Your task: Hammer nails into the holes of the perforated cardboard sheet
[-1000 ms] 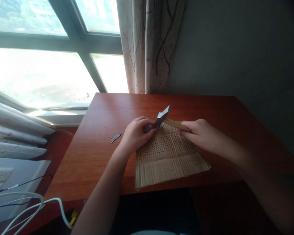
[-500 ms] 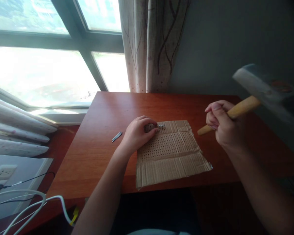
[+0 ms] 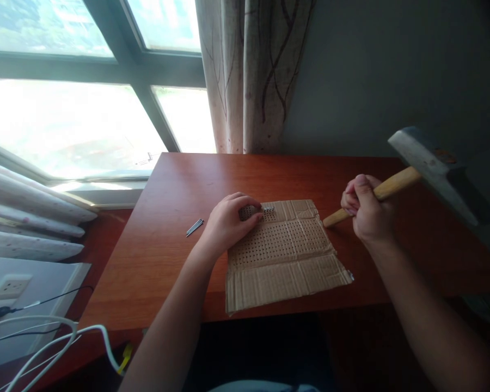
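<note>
A sheet of brown corrugated cardboard point(image 3: 286, 277) lies on the desk, with rows of small holes punched across it. Near its far edge stands a short row of metal nails point(image 3: 269, 209). My left hand point(image 3: 233, 218) rests over the cardboard's far left corner, thumb and forefinger pinched at the end of that row, around what looks like a nail, mostly hidden. My right hand point(image 3: 367, 207) grips the wooden handle of a hammer point(image 3: 396, 183), raised to the right of the cardboard with its metal head up. Several loose nails point(image 3: 195, 227) lie left of my left hand.
The reddish-brown wooden desk point(image 3: 159, 272) stands by a window point(image 3: 65, 125) and a patterned curtain point(image 3: 249, 81). White cables point(image 3: 102, 329) and a wall socket point(image 3: 12, 287) are at the lower left, beside the desk. A dark wall point(image 3: 363, 81) rises behind.
My right hand and the hammer have come down slightly and a little to the left; the hammer head is lower. My left hand and the cardboard stay in place.
</note>
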Tool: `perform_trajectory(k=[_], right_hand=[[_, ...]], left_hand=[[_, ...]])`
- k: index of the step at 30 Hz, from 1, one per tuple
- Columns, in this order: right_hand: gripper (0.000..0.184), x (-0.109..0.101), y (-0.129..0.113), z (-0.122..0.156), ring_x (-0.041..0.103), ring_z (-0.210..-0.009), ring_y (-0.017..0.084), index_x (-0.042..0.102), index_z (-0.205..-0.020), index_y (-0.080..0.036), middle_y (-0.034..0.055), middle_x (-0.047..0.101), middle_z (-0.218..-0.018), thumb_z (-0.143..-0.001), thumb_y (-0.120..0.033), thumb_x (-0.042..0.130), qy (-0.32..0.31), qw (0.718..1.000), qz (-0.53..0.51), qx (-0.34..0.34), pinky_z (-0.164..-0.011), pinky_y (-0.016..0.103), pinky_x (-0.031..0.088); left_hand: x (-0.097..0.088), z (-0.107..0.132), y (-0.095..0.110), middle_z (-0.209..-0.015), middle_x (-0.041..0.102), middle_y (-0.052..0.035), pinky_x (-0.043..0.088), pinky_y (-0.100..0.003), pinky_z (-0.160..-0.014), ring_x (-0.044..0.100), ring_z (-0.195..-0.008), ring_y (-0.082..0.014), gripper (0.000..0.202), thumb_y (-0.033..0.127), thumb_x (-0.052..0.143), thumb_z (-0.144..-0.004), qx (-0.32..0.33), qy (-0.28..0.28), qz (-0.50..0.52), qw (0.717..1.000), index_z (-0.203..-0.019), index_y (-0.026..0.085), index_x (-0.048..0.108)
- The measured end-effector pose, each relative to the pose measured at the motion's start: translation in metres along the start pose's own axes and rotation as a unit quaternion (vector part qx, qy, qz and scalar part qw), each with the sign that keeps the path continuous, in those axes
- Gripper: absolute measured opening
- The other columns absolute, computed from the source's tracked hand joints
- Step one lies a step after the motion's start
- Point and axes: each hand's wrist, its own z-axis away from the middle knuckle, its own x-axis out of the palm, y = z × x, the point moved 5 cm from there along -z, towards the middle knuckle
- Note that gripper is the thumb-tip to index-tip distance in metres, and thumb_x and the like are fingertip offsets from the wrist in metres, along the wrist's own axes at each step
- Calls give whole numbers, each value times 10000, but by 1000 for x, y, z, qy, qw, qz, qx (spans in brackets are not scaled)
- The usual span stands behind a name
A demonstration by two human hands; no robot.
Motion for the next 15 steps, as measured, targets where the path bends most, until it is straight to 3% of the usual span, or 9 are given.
perform_trajectory(k=[7, 11, 15], right_hand=[[421, -1, -1, -3, 443, -443, 82, 503, -612, -201, -42, 420, -536, -921, -454, 638, -10, 999, 29, -37, -417, 246, 330], [433, -3, 5, -2, 289, -360, 49, 485, -595, -199, -80, 305, -476, -902, -453, 655, -6, 1000, -2, 7, -358, 230, 196], [431, -3, 5, 1, 275, -358, 48, 482, -591, -201, -83, 303, -458, -874, -464, 674, 16, 1000, -11, 13, -349, 223, 172]], left_hand=[[-1, 0, 0, -1002, 708, -39, 529, -378, -884, 664, -953, -212, 109, 253, 679, -850, 6, 2, 3, 1000, -949, 232, 719], [-3, 1, 3, -1025, 708, -46, 529, -387, -917, 669, -969, -209, 103, 248, 669, -856, 19, 18, 11, 1000, -940, 232, 726], [-16, 1, -1, -1185, 685, -75, 521, -395, -967, 645, -1110, -229, 140, 274, 654, -868, 26, 90, 23, 995, -974, 223, 731]])
